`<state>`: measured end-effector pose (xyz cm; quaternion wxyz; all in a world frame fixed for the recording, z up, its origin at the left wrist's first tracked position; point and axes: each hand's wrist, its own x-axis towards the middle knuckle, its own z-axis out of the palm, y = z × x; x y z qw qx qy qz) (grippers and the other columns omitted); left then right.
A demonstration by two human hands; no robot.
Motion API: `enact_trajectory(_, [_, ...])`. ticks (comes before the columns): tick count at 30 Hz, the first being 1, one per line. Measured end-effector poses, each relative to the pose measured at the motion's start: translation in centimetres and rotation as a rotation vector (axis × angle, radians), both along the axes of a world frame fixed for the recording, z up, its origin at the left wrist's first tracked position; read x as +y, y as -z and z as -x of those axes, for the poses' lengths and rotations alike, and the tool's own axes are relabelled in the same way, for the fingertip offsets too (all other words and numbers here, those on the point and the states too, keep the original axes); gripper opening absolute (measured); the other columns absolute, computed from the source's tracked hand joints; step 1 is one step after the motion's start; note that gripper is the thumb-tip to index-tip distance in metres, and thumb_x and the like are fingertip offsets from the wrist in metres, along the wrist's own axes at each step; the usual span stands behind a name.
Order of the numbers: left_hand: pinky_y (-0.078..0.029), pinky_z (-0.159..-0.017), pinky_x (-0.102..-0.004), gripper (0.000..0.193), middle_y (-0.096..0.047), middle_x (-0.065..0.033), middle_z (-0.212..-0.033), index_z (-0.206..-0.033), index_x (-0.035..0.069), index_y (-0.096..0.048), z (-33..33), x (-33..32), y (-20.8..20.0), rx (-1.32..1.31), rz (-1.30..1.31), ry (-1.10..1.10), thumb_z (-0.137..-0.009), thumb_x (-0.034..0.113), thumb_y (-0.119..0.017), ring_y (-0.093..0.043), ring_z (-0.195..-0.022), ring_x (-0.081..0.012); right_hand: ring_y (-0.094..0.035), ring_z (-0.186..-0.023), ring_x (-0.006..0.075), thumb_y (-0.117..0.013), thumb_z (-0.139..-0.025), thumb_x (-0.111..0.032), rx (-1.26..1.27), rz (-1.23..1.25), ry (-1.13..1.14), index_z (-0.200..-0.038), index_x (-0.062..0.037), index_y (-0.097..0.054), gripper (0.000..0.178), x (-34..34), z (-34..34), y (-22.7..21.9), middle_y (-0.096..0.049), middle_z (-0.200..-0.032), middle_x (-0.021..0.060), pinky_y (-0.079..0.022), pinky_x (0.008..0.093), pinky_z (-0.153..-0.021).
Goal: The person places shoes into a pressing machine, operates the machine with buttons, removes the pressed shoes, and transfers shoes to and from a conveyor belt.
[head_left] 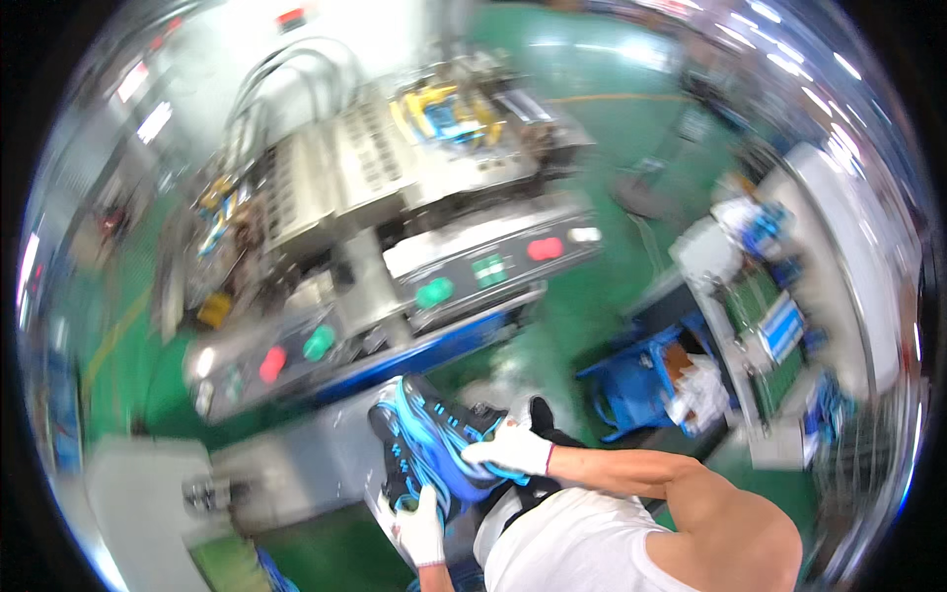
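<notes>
In front of my body I hold a pair of black sneakers with bright blue soles and light blue trim. Their soles face each other and look pressed together. My left hand [421,525], in a white glove, is closed on the heel end of the left sneaker [391,456]. The right sneaker [441,407] is gripped near its heel and opening by my gloved right hand [511,448], the thumb lying across its side. Both toes point away from me, toward the machine. My palms and some fingers are hidden behind the sneakers.
Ahead stands a machine with metal plates [365,158] and a dark control panel [464,281] with red and green buttons. A blue crate [626,390] sits to the right beside a rack [745,395]. A grey surface [148,503] lies at lower left. Much is blurred.
</notes>
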<state>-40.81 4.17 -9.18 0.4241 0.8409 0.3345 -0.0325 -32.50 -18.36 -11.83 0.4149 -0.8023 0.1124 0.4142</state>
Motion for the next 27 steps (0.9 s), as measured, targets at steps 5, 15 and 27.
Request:
enact_trajectory(5, [-0.048,-0.1,-0.0412,0.072,-0.063,-0.0178,-0.126,-0.138,-0.002,-0.053,-6.0,-10.9,-7.7,-0.011,-0.044,0.44,-0.075,0.02,-0.08,-0.063,-0.111,-0.0298,-0.071,-0.079,0.0314,-0.065,-0.073,-0.087,-0.167,0.232,0.635,-0.106,0.0233,-0.056,0.115,-11.0,5.9,-6.8,-0.066,-0.081,0.0264,-0.054,0.0404,-0.071])
enact_trajectory(15, [-0.052,-0.096,-0.04,0.073,-0.07,-0.0164,-0.116,-0.138,-0.001,-0.053,-10.0,-44.5,-13.5,-0.185,0.429,1.358,-0.075,0.022,-0.084,-0.068,-0.102,-0.0279,-0.067,-0.094,0.0173,-0.084,-0.081,-0.027,-0.803,0.132,1.795,-0.123,-0.0022,-0.069,0.051,-34.6,22.4,-13.7,-0.073,-0.113,0.0089,-0.053,0.0368,-0.089])
enact_trajectory(27, [-0.046,-0.105,-0.0478,0.077,-0.056,-0.0321,-0.135,-0.148,-0.007,-0.04,-11.7,-81.8,-8.1,-0.59,0.134,1.856,-0.093,0.043,-0.062,-0.057,-0.121,-0.0454,-0.065,-0.115,0.0445,-0.073,-0.08,-0.045,-0.231,1.209,1.48,-0.118,0.0089,-0.065,0.066,-63.5,22.7,-16.9,-0.067,-0.121,0.0328,-0.051,0.0476,-0.101])
